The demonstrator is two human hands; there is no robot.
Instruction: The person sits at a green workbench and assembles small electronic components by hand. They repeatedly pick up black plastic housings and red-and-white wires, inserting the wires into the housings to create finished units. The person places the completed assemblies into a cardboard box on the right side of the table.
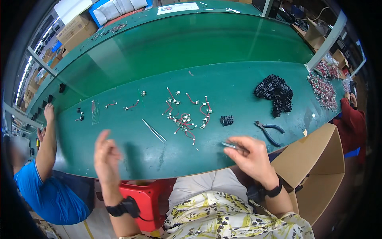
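Note:
My left hand (pixel 106 157) is raised over the near edge of the green table, its fingers loosely apart and nothing visible in them. In my right hand (pixel 254 158), thumb and fingers pinch a slim grey tool (pixel 229 145); its tip points left and most of it is hidden, so its kind is unclear. Between the hands lie metal tweezers (pixel 154 130). Beyond them is a loose cluster of red wires with white connectors (pixel 184 119). A small block of black plastic parts (pixel 227 120) sits just past my right hand, and blue-handled cutting pliers (pixel 270 131) rest to its right.
A heap of black parts (pixel 274 93) and a pile of red and white pieces (pixel 322 91) lie at the right. An open cardboard box (pixel 314 155) stands beside the near right edge. Co-workers sit at left, in a blue shirt (pixel 51 195), and at far right.

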